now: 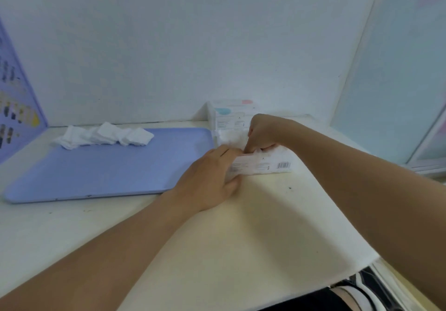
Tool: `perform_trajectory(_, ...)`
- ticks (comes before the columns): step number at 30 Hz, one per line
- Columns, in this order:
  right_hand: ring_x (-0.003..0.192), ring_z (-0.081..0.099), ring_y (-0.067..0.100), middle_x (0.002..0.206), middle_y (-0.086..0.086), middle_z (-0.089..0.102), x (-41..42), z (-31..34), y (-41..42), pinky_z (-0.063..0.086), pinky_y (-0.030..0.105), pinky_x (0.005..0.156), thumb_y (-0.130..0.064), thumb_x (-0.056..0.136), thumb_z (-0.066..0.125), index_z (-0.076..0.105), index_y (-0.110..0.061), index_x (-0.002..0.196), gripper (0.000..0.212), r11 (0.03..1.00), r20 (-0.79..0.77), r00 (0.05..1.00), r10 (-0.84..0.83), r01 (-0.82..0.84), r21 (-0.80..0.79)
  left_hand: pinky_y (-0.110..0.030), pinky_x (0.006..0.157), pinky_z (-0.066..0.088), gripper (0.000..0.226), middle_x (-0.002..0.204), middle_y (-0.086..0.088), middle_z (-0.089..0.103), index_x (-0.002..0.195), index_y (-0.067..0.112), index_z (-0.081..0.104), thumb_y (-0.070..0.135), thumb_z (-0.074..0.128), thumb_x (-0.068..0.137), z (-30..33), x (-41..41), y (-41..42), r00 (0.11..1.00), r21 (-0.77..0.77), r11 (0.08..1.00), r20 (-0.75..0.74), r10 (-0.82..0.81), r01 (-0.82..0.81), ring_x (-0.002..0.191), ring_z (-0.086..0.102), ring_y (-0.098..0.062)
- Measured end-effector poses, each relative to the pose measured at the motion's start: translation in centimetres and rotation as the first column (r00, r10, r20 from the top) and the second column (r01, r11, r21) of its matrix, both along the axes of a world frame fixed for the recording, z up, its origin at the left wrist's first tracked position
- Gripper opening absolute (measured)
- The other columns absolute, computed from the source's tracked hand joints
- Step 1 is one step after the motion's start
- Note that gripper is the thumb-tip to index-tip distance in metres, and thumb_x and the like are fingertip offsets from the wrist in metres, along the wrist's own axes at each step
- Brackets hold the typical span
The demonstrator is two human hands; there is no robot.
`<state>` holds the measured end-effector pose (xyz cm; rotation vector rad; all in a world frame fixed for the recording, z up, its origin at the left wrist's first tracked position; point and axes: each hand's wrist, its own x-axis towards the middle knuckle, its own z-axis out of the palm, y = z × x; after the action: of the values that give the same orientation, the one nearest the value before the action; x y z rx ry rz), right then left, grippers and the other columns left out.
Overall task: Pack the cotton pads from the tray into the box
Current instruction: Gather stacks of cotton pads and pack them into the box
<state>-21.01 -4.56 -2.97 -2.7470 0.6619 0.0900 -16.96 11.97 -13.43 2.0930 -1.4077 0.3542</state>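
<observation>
A lavender tray (101, 168) lies on the table at left. A loose heap of white cotton pads (103, 137) rests on its far edge. Right of the tray stands an open white box (265, 164) with a barcode on its near side and its lid (231, 115) raised at the back. White cotton pads (231, 138) fill the box's far part. My left hand (210, 178) grips the box's near left corner. My right hand (263, 133) is above the box, fingers closed and pressing down on the pads inside.
The cream table (229, 238) ends at a white wall behind and a frosted window panel (398, 93) at right. A purple board with small pictures (17, 103) leans at far left. Striped clothing (366, 289) shows at the bottom right.
</observation>
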Motion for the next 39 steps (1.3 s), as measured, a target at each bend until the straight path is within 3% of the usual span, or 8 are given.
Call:
perform_trajectory(7,0.063,0.056,0.016,0.07,-0.002,0.058,0.8,-0.8,1.4,0.045,0.028,0.066,-0.01,0.077,0.067,0.052,-0.014,0.081,0.015,0.906,-0.039,0.999,-0.028,0.009,-0.424,-0.039,0.086,0.052,0.053,0.12,-0.003,0.057,0.145,0.02,0.047,0.029,0.058,0.095,0.1,-0.3,-0.2,0.997,0.018,0.999,0.067,0.039,-0.04,0.109,0.056,-0.023)
perform_trajectory(15,0.089,0.052,0.026,0.085,0.0,0.046,0.9,-1.4,0.8,0.041,0.035,0.075,-0.032,0.081,0.071,0.034,-0.008,0.138,0.072,0.927,-0.063,0.992,-0.111,0.08,-0.366,-0.038,0.084,0.052,0.054,0.116,0.002,0.056,0.139,0.021,0.052,0.038,0.065,0.089,0.3,-0.2,-0.1,0.999,0.034,0.999,0.021,0.025,-0.026,0.105,0.057,-0.019)
perform_trajectory(20,0.087,0.051,0.026,0.079,0.003,0.044,1.2,-1.7,0.9,0.04,0.034,0.074,-0.017,0.085,0.066,0.034,-0.004,0.136,0.062,0.913,-0.068,0.988,-0.137,0.099,-0.395,-0.033,0.082,0.051,0.053,0.115,0.005,0.055,0.139,0.023,0.051,0.037,0.064,0.09,0.3,-0.3,-0.2,0.999,0.042,0.998,0.016,0.041,-0.042,0.103,0.057,-0.017)
perform_trajectory(24,0.077,0.061,0.025,0.081,0.006,0.058,1.6,0.2,1.9,0.055,0.034,0.08,-0.017,0.076,0.077,0.056,-0.005,0.102,0.036,0.929,-0.147,0.983,-0.114,0.053,-0.366,-0.022,0.07,0.05,0.053,0.115,0.015,0.059,0.134,0.031,0.056,0.033,0.076,0.085,1.7,-0.1,0.9,0.958,-0.147,0.988,-0.27,-0.094,0.056,0.081,0.06,-0.011)
perform_trajectory(27,0.09,0.064,0.028,0.096,0.006,0.062,3.4,1.6,3.8,0.051,0.03,0.077,-0.016,0.073,0.079,0.062,-0.011,0.1,0.033,0.977,0.234,0.972,-0.002,0.052,-0.209,-0.017,0.065,0.046,0.032,0.116,0.016,0.062,0.117,0.031,0.063,0.025,0.075,0.087,4.2,3.3,3.3,0.927,-0.47,0.863,-0.376,-0.008,-0.184,0.069,0.061,-0.013)
perform_trajectory(29,0.088,0.063,0.025,0.091,0.002,0.062,5.0,0.8,6.8,0.044,0.028,0.071,-0.013,0.077,0.07,0.064,-0.014,0.106,0.03,0.995,0.514,0.853,0.096,-0.086,-0.043,-0.018,0.065,0.046,0.023,0.114,0.009,0.064,0.11,0.028,0.064,0.018,0.067,0.089,5.2,6.7,5.8,0.889,-0.561,0.726,-0.433,0.152,-0.397,0.069,0.061,-0.013)
perform_trajectory(34,0.12,0.056,0.027,0.139,0.009,0.051,11.4,-5.1,14.4,0.048,0.032,0.089,-0.027,0.08,0.083,0.036,-0.013,0.15,0.086,0.905,0.335,0.915,0.223,-0.322,0.277,-0.023,0.081,0.04,0.045,0.129,-0.009,0.057,0.128,0.011,0.056,-0.003,0.054,0.086,2.5,13.2,14.3,0.679,-0.282,0.642,-0.51,0.529,-0.713,0.105,0.058,-0.023)
perform_trajectory(39,0.149,0.025,0.03,0.161,0.012,0.026,17.3,-7.2,17.6,0.027,0.041,0.119,-0.05,0.069,0.087,0.009,-0.013,0.159,0.126,0.939,0.238,0.927,0.29,-0.324,0.119,-0.024,0.095,0.034,0.056,0.145,-0.015,0.045,0.141,0.007,0.049,-0.005,0.051,0.086,1.6,15.1,16.5,0.624,-0.234,0.626,-0.577,0.526,-0.744,0.129,0.047,-0.032)
